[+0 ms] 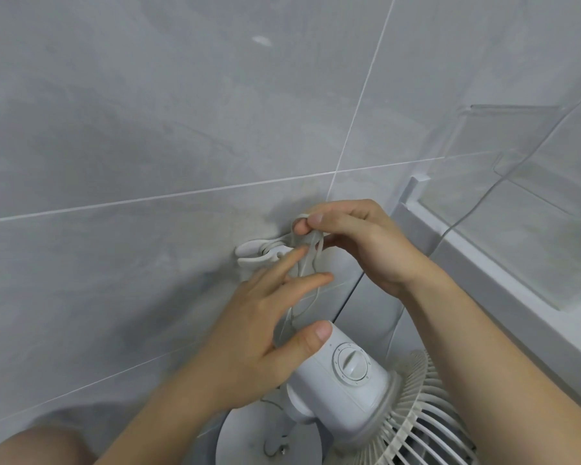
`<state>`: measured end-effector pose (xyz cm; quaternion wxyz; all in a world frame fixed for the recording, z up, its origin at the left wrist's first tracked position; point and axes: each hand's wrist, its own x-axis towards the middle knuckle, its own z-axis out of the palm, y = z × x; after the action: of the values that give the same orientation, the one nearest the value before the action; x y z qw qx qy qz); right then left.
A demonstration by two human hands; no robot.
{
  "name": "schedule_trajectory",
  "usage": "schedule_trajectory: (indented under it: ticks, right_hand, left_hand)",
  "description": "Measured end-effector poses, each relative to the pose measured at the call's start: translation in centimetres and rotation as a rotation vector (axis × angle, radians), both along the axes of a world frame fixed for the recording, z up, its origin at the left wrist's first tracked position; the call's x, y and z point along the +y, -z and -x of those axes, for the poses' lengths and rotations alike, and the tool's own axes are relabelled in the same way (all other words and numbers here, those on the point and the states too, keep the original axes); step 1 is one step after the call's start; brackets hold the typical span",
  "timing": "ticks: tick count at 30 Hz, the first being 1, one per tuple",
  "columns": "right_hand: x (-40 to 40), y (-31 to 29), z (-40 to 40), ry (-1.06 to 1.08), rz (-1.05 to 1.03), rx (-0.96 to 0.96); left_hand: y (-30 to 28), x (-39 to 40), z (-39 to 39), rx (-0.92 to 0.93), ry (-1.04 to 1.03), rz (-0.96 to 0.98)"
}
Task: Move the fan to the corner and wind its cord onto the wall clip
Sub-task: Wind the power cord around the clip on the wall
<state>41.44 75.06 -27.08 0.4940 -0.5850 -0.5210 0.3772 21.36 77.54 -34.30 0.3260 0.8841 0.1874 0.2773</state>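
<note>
The right hand point(359, 243) pinched a loop of the thin white cord point(307, 260) between thumb and forefinger, its other fingers curled in. The left hand point(259, 340), just below it, was spread wide, fingers extended toward the cord and thumb standing apart; whether its fingertips touched the cord could not be told. The white wall clip point(259, 255) sat just left of the right hand's pinch, fixed to the grey tiled wall point(114, 129), with cord already lying in it. Strands hung from the pinch down behind the left hand. Below both hands stood the white fan point(346, 387), its dial facing up and grille to the right. Right of the right forearm ran a white ledge point(483, 263), leaving little room on that side; the wall to the left lay bare.
</note>
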Motion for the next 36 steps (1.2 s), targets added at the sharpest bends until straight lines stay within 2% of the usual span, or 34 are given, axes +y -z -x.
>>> schedule_trajectory:
  ticks: [6,12,15,17,21,24,31,36]
  right_hand:
    - [0.0,0.1,-0.1,-0.013,0.000,0.000]
    - [0.1,-0.1,-0.1,0.007,0.039,0.038]
    - [0.1,-0.1,-0.3,0.033,0.046,0.055]
    - [0.1,-0.1,-0.4,0.083,0.051,0.048]
    - [0.2,0.2,-0.9,0.247,0.116,-0.011]
    - [0.0,0.5,-1.3,0.275,0.218,-0.100]
    - [-0.3,1.3,-1.1,0.030,0.485,-0.285]
    - [-0.2,1.9,-0.7,-0.094,0.571,-0.310]
  left_hand:
    - [-0.5,-0.4,-0.1,-0.098,0.019,0.047]
    - [-1.4,0.4,1.0,-0.344,-0.294,0.117]
    - [-1.6,1.5,2.0,-0.365,-0.444,0.116]
    - [-1.6,2.3,2.7,-0.329,-0.514,0.045]
    - [-1.7,3.1,3.8,-0.168,-0.663,-0.225]
    - [-1.6,3.2,4.0,-0.119,-0.701,-0.281]
    - [-1.0,2.9,3.7,0.057,-0.773,-0.246]
    - [0.3,3.3,3.7,0.280,-0.755,-0.235]
